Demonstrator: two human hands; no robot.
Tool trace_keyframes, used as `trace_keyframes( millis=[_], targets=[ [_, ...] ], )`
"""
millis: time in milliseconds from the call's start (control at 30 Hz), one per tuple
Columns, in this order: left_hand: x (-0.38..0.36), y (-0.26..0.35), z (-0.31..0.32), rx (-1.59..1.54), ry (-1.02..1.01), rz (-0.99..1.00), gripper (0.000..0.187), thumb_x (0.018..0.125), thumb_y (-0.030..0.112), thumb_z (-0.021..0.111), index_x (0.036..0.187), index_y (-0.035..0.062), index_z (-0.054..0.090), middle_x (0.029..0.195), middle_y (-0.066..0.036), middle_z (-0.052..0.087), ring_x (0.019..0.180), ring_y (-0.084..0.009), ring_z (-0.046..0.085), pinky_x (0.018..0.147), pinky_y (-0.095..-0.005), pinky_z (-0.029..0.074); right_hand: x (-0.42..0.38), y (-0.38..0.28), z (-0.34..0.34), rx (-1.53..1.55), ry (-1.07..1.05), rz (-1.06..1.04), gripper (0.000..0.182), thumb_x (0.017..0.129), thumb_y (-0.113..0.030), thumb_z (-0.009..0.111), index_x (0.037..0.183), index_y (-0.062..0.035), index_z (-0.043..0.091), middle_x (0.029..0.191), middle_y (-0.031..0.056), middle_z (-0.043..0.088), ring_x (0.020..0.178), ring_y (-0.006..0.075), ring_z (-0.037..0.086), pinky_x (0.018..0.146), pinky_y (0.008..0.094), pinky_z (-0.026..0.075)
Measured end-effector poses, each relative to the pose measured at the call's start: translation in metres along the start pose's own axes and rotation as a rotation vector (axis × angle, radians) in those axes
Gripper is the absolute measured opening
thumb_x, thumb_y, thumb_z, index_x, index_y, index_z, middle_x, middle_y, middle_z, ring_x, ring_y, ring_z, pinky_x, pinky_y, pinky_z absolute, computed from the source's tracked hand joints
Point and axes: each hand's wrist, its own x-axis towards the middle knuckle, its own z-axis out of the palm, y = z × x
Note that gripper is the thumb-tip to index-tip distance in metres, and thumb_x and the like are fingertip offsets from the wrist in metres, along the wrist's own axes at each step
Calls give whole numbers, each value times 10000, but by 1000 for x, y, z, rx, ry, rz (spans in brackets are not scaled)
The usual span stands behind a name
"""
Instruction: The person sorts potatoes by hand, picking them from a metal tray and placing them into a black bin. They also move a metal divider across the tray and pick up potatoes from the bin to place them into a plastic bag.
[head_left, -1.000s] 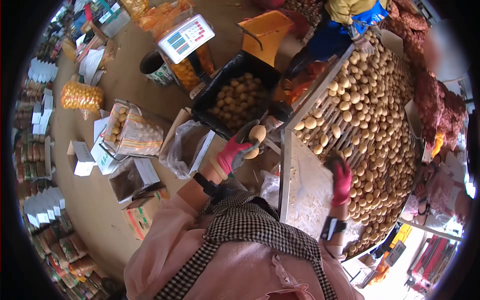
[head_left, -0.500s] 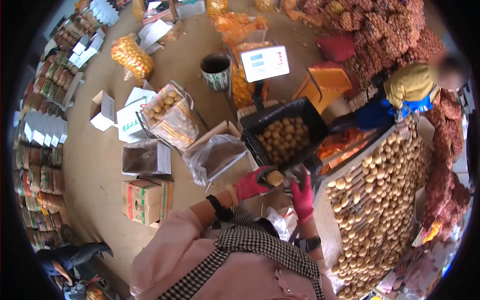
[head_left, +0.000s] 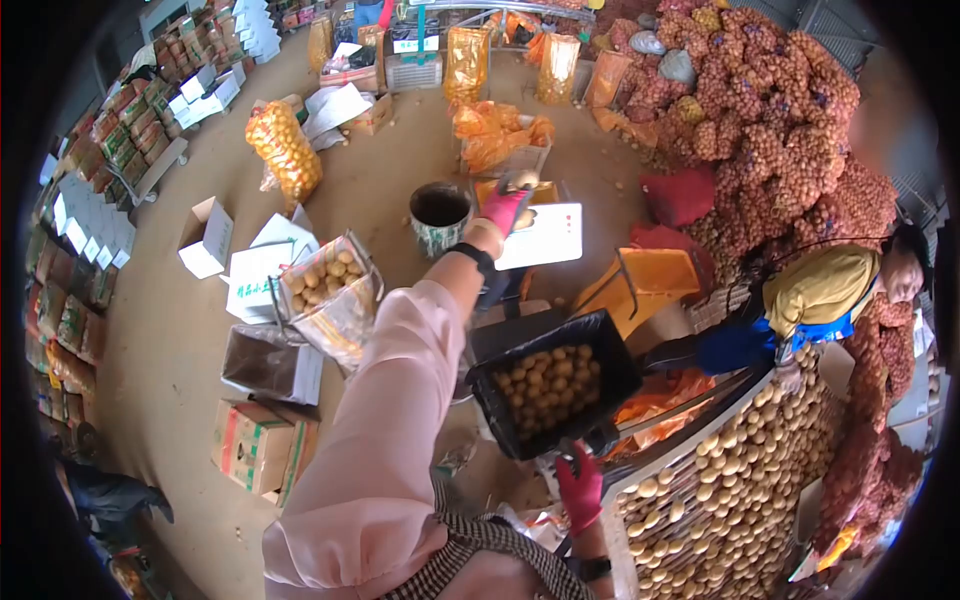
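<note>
My left hand (head_left: 504, 207), in a pink glove with a dark palm, stretches far forward beside the white scale display (head_left: 545, 237). Its fingers are closed on a potato (head_left: 522, 180); a second brownish lump shows lower by the palm. My right hand (head_left: 579, 488), gloved the same way, is low at the near edge of a black crate (head_left: 482, 385). Its fingers look apart, with nothing visible in them. Several potatoes (head_left: 550, 388) lie inside the crate.
At the right, a slatted sorting table (head_left: 622, 535) bears many potatoes, with a person in a yellow top (head_left: 825, 285) behind it. An orange bin (head_left: 655, 278), dark bucket (head_left: 440, 238), potato sack (head_left: 335, 310) and cardboard box (head_left: 250, 447) stand around. Red net sacks (head_left: 770, 110) are piled at the back.
My left hand has moved from in front of the crate to far forward by the display, with a potato. My right hand has dropped lower in view. The view has tilted up.
</note>
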Motion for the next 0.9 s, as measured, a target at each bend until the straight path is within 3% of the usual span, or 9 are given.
trace_keyframes(
  millis=[33,167,233,367,433,500,567,633,900],
  targets=[
    [13,-23,1,-365,-112,-421,477,914,289,690,1317,127,495,1208,-93,630,980,-225,663,813,-365,570,0,14,5,35,21,-47,440,885,-170,693,1297,-43,604,1170,147,682,1032,223,668,811,323,535],
    [-47,1,-38,-602,-320,-140,430,950,258,633,1312,44,545,1157,-112,655,964,-221,653,869,-348,561,1,11,-12,-126,57,-79,385,843,-142,677,1212,-52,619,1128,157,669,978,348,661,824,408,541],
    [-48,6,-33,-1322,-187,-911,394,968,302,602,1261,38,597,1153,-119,656,974,-244,649,869,-337,568,1,25,-16,-303,158,-166,358,810,-136,667,1159,-65,628,1097,141,664,989,354,630,859,454,511],
    [-78,98,-38,-1387,-468,-1012,444,984,414,541,1223,51,634,1069,-108,687,921,-212,656,698,-295,583,-11,48,-16,-617,118,-189,259,807,-195,648,1037,-77,631,1024,126,658,937,320,631,817,440,507],
    [-93,80,-14,-1063,-513,-592,478,1023,392,479,1292,10,579,1190,-144,666,961,-220,665,695,-313,591,-8,57,-10,-645,93,-154,242,807,-200,626,1023,-91,638,968,107,650,907,301,634,796,419,511],
    [-102,125,2,-1274,-907,-915,455,1019,458,460,1228,97,642,988,-55,709,715,-144,639,485,-268,502,-4,55,-7,-565,233,-142,218,804,-166,598,1005,-99,651,933,90,645,898,293,638,798,413,515],
    [-146,125,30,-1194,-884,-1054,475,1041,437,407,1240,57,611,995,-90,701,754,-192,644,564,-290,551,-7,51,-7,-574,97,6,114,818,-178,585,889,-101,631,893,85,637,898,279,639,788,407,513],
    [-206,169,56,-1363,-1334,-1249,471,1031,440,428,1227,55,616,933,-83,696,687,-190,616,519,-262,501,-14,67,1,-585,157,-40,172,802,-215,610,946,-125,637,895,72,622,870,279,628,778,399,503],
    [-400,299,84,-1539,-1299,-1666,485,1021,458,420,1223,56,600,906,-69,605,590,-132,438,464,-234,376,-83,60,-36,21,771,-145,302,805,-89,664,1103,-60,622,1044,128,635,958,328,637,835,415,525]
  ],
)
